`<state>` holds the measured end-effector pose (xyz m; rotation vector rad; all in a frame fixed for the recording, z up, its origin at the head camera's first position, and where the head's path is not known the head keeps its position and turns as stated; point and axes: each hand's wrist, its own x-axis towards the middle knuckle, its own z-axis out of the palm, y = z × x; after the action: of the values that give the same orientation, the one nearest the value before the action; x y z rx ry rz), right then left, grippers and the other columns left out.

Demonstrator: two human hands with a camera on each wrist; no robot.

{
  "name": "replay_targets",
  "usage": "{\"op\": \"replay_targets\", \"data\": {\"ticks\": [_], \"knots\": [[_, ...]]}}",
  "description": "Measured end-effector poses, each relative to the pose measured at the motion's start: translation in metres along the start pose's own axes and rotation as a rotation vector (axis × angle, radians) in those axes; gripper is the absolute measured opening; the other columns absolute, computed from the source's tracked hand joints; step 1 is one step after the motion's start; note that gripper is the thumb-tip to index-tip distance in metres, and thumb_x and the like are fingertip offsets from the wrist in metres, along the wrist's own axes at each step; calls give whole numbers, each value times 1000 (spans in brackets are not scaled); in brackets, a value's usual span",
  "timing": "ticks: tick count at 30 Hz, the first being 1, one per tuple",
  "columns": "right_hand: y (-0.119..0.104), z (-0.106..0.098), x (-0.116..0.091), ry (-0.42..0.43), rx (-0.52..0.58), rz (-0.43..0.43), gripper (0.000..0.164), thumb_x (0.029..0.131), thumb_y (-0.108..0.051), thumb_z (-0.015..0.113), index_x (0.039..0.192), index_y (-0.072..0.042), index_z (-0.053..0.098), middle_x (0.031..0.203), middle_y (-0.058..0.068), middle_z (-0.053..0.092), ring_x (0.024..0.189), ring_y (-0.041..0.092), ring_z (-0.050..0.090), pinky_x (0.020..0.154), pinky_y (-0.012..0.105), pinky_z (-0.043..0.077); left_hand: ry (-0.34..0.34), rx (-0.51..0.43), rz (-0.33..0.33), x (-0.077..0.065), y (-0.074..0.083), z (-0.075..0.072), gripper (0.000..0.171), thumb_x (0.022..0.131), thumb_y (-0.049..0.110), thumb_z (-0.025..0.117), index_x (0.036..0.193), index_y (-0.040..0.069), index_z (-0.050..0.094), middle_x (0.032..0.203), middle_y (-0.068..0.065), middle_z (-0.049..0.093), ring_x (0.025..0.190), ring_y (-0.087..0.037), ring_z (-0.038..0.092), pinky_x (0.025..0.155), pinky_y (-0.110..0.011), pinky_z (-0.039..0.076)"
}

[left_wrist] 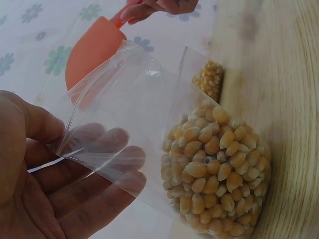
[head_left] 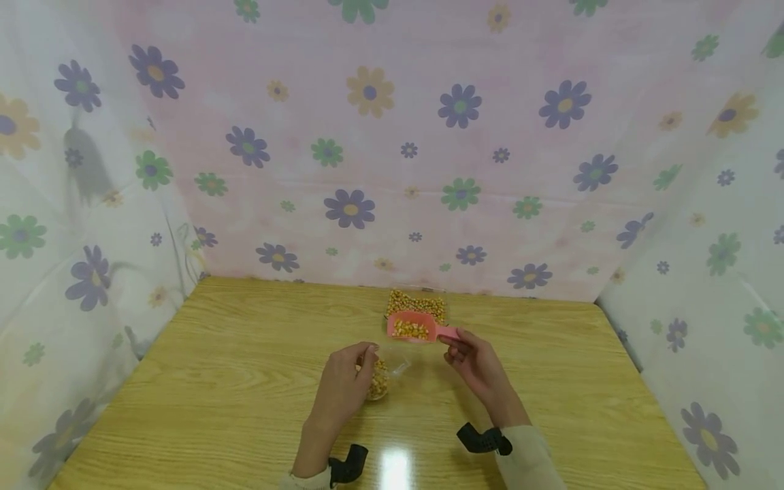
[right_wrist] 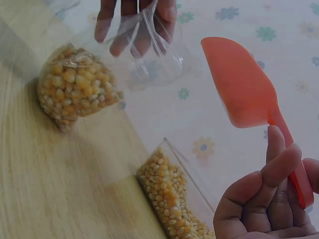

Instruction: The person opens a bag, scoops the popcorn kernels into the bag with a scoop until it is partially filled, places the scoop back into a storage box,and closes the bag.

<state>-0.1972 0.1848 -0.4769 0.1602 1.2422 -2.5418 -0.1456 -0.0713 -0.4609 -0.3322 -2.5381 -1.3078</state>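
Observation:
A clear plastic bag (left_wrist: pixel 214 174) partly filled with corn kernels stands on the table. My left hand (head_left: pixel 344 381) pinches its upper edge between thumb and fingers, the other fingers spread behind the film in the left wrist view. My right hand (head_left: pixel 480 367) grips the handle of a pink-orange scoop (right_wrist: pixel 241 84), held level above the table. Corn kernels lie in the scoop's bowl in the head view. Behind the scoop sits a clear box (head_left: pixel 446 306) containing more kernels, its near side partly hidden by the scoop.
The wood-grain table (head_left: pixel 245 354) reaches back to a flower-patterned cloth (head_left: pixel 392 170), which also hangs along both sides. Black wrist mounts (head_left: pixel 349 464) sit on both forearms. A bright light reflection shows at the table's front.

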Motion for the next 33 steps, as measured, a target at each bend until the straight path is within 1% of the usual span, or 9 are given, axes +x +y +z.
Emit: {"op": "replay_targets", "data": {"ticks": [6,12,15,20,23,25,29,31,33], "knots": [[-3,0,-11,-24,-61,11,36,111,-17,39,93,-13,70,88,2,78,67,9,59,78,27,51,1,8,-6,0,1,-1,25,106,13,53,106,3,77,87,-8,74,77,-13,67,68,-28,53],[-7,-3,-22,-122,-167,4,36,111,-17,41,97,-15,75,92,0,78,69,7,59,79,26,52,1,10,-5,-2,1,-2,26,107,14,53,109,3,76,87,-6,74,76,-14,68,70,-30,55],[-8,-4,-27,-138,-232,-16,36,110,-19,43,99,-17,78,93,-3,78,70,6,60,78,25,52,-2,4,-6,-3,1,-2,27,107,14,52,110,2,76,85,-6,74,77,-14,68,70,-31,55],[-13,3,-35,-86,-343,-58,33,109,-22,50,97,-19,81,88,-6,78,68,5,61,75,24,52,5,9,-4,-3,2,-2,26,106,14,53,109,2,76,82,-4,72,75,-13,67,69,-30,54],[-16,9,-40,-65,-396,-86,30,107,-21,52,94,-17,79,86,-5,78,67,5,62,75,25,53,13,14,2,-2,2,-2,26,106,14,54,107,3,77,81,-3,72,73,-10,66,68,-29,54],[-17,12,-42,-47,-426,-98,27,107,-19,54,94,-15,78,85,-4,78,66,6,63,74,25,54,15,14,1,-2,2,-2,26,106,14,54,106,3,77,79,-3,70,69,-8,62,67,-28,53],[-17,21,-44,17,-480,-118,23,105,-16,57,94,-9,75,83,-1,78,66,9,63,74,25,55,11,8,-4,-2,3,-3,26,106,14,53,106,2,77,75,-2,69,63,-4,56,62,-26,50],[-16,26,-46,49,-509,-140,22,104,-15,58,93,-3,74,82,0,78,66,11,64,74,26,55,8,4,-7,-2,3,-3,26,106,13,53,107,2,76,76,-2,69,63,-4,57,60,-25,49],[-16,32,-48,74,-548,-172,23,103,-14,59,95,3,73,83,3,78,65,13,64,75,27,56,5,1,-11,-2,4,-3,26,106,14,53,108,1,76,76,-2,69,65,-6,60,59,-24,48]]}}
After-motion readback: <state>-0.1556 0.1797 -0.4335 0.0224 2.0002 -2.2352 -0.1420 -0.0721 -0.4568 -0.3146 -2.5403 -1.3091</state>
